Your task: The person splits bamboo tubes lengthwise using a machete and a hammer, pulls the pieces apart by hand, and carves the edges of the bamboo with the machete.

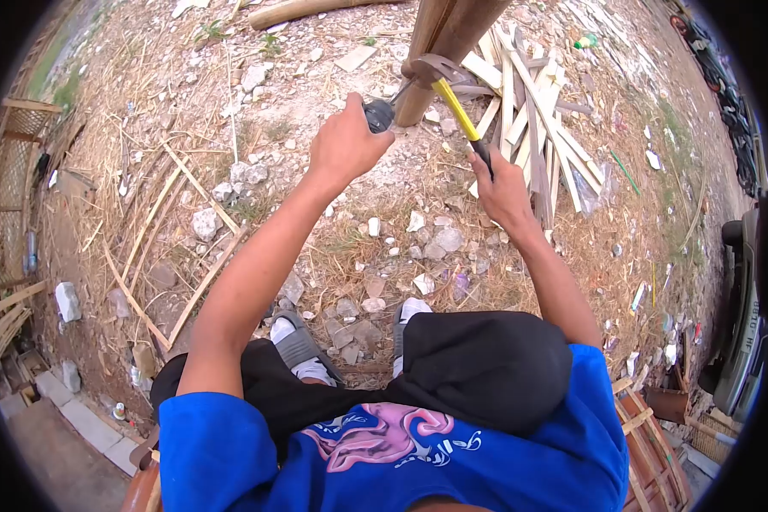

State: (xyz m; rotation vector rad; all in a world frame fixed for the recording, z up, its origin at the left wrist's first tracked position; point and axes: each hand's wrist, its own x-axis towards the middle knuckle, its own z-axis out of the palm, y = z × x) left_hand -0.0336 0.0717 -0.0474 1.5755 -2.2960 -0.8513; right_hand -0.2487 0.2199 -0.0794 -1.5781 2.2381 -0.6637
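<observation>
1. Left hand (346, 147): closed around the dark handle of a pointed tool (378, 115). The tool's metal shaft points toward the post (442, 38); whether its tip touches the wood cannot be told.

2. Right hand (501, 194): closed around the black grip of the hammer (457, 111). The head overlaps the post in view; contact cannot be confirmed.

3. The step appears to be working the tool against the post. Seat the tip firmly before applying force. Hold the shaft in line with the intended cut. Position the left fingers clear of the hammer's path. Use short, controlled strokes, square to the handle end.

4. Strips (533, 119) lie just beside the post; allow for them when swinging.
</observation>
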